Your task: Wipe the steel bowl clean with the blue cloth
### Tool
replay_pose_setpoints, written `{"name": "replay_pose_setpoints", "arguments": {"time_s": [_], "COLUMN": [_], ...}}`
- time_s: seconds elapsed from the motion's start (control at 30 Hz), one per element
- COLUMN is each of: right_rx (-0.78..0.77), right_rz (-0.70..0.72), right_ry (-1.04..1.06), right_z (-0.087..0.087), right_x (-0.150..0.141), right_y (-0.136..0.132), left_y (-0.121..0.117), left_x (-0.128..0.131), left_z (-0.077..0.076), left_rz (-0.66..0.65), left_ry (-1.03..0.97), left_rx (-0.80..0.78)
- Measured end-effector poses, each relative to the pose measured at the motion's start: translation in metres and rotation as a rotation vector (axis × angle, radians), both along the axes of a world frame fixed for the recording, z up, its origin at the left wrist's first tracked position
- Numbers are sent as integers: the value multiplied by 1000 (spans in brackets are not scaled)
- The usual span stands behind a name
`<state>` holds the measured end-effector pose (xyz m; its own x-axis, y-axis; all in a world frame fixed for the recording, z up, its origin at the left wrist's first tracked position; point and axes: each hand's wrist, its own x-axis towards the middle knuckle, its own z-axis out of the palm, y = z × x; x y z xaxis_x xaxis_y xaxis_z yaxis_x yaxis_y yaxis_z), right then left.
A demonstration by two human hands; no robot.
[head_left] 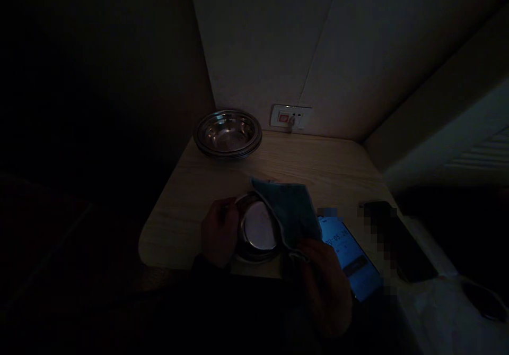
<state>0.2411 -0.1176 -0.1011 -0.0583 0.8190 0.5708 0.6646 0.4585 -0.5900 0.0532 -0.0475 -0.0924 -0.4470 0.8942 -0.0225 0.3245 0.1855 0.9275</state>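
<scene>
A shiny metal bowl [259, 226] lies near the table's front edge, apparently bottom up, with what looks like another rim beneath it. My left hand [220, 231] is closed on its left rim, thumb and fingers at the edge. In my right hand [326, 275] is a blue-green cloth [292, 209], pinched at its lower corner. The cloth spreads over the bowl's right side and hides part of it. Dim light leaves the right fingertips hard to make out.
A stack of metal bowls [228, 135] stands at the back left of the wooden table [318, 158]. On the wall is a socket [290, 117] with a red switch. A lit phone [350, 259] lies by my right hand, and a dark flat object [401, 243] is farther right.
</scene>
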Motion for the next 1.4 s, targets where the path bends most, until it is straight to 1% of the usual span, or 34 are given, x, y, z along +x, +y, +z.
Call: {"name": "replay_pose_setpoints", "arguments": {"time_s": [0.1, 0.2, 0.37, 0.43, 0.53, 0.63, 0.8, 0.93, 1.07, 1.23, 1.33, 1.4], "right_rx": [20, 52, 159, 198, 233, 235, 239, 234, 242, 240, 254, 260], "right_rz": [33, 81, 112, 154, 212, 223, 287, 279, 324, 300, 347, 332], "right_ry": [-38, -102, -214, -229, -255, -279, -273, -317, -299, -296, -283, -301], "right_z": [-2, 3, 19, 22, 21, 18, 19, 18, 17, 17, 17, 17], "right_x": [-3, -9, -29, -33, -30, -25, -25, -22, -21, -24, -27, -25], "right_y": [-4, -5, 10, 17, 24, 26, 28, 30, 29, 28, 28, 27], "left_y": [0, 0, 0, 0, 0, 0, 2, 3, 3, 3, 3, 4], "left_x": [1, 2, 2, 1, 1, 2, 3, 3, 3, 4, 3, 3], "left_z": [1, 1, -2, -2, -1, -1, -4, -5, -5, -2, 0, 1], "left_rz": [-13, -21, -53, -61, -63, -63, -82, -79, -75, -81, -98, -119], "left_ry": [4, -4, -10, -11, -38, -35, -46, -1, -16, 16, 28, 16], "left_rx": [-8, -7, -23, -15, -17, -17, -13, -11, -3, -9, -17, -28]}}
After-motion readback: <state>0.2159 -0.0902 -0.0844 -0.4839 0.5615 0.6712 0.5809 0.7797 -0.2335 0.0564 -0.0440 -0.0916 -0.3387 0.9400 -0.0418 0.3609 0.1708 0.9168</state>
